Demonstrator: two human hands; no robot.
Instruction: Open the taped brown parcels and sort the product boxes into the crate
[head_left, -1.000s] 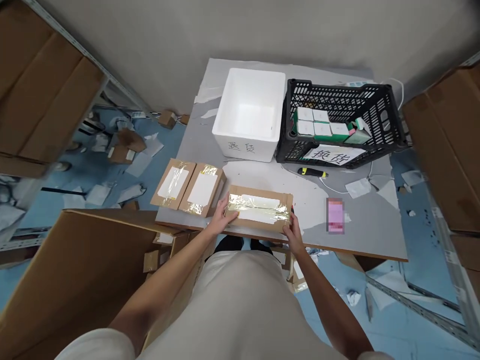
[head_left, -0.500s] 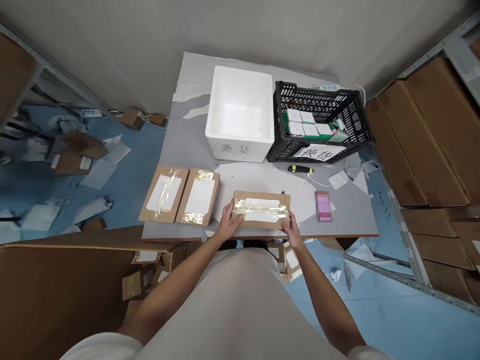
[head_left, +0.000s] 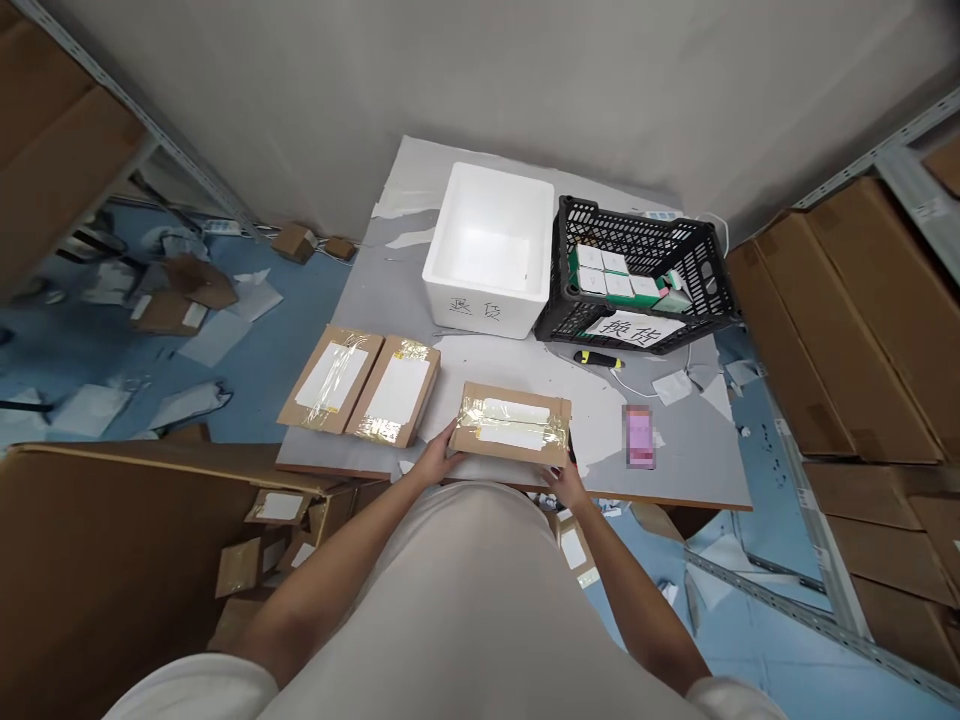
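Observation:
A cardboard box (head_left: pixel 513 420) sealed with shiny clear tape, with a white label on top, is at the front edge of the table before me. My left hand (head_left: pixel 436 458) is closed on its lower left corner, the fingers partly hidden by the box. At the lower right corner is my right hand (head_left: pixel 566 484), its fingers against the box's near side and partly hidden. A thin black object (head_left: pixel 572 446) shows just above the right hand; I cannot tell whether it is held. To the left lie two taped boxes, a nearer one (head_left: pixel 397 392) and a farther one (head_left: pixel 332 382).
A white foam box (head_left: pixel 487 305) and a black plastic crate (head_left: pixel 637 215) with several green-and-white cartons stand at the back. A yellow-black cutter (head_left: pixel 598 360) and a blurred pink item (head_left: pixel 640 437) lie at right. A large open carton (head_left: pixel 135 580) is at lower left.
The view has shifted and turned a little. The box between my hands has come slightly nearer my body, and the right hand has slid lower along its end. The black object shows more.

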